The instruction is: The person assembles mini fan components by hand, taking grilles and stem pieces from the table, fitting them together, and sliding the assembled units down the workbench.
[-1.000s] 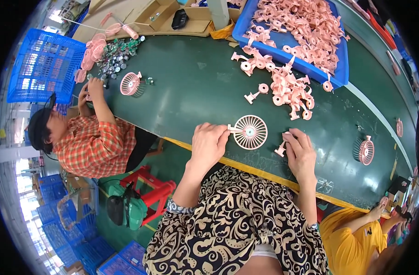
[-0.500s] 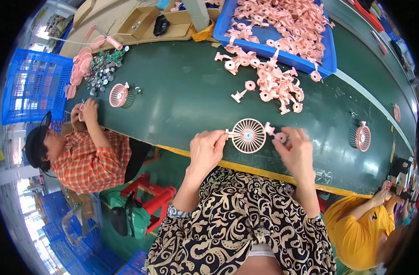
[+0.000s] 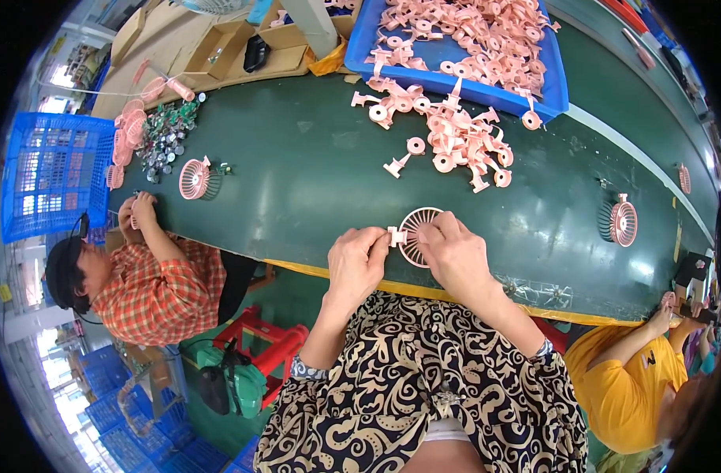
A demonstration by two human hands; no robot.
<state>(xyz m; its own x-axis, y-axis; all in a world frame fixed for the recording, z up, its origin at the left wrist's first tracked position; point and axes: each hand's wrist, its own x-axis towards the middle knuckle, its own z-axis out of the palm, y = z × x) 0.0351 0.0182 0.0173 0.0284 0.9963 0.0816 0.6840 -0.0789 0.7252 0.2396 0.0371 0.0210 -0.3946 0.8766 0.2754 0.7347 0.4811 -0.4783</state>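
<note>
My left hand [image 3: 359,260] is closed, pinching the left edge of a round pink fan cage [image 3: 412,251] with thin radial spokes. Beside those fingertips shows a pale pink T-shaped end of a bracket [image 3: 397,236], lying at the cage's rim. My right hand [image 3: 457,256] reaches over the cage, its fingers bunched together at the hub. They cover the cage's middle and right part, and the bracket's ring end is hidden beneath them. A loose pile of pink ring-ended brackets [image 3: 463,134] lies on the green table beyond my hands.
A blue tray [image 3: 561,94] heaped with brackets stands at the back. Other fan cages stand at left [image 3: 194,180] and right [image 3: 624,221]. Small circuit parts [image 3: 167,138] lie near a blue crate [image 3: 57,173]. Co-workers sit on both sides, in a checked shirt [image 3: 159,288] and yellow top [image 3: 632,386].
My right hand has moved left with the bracket, from beside the cage to over its hub. My left hand still grips the cage's edge. The whole view has shifted slightly.
</note>
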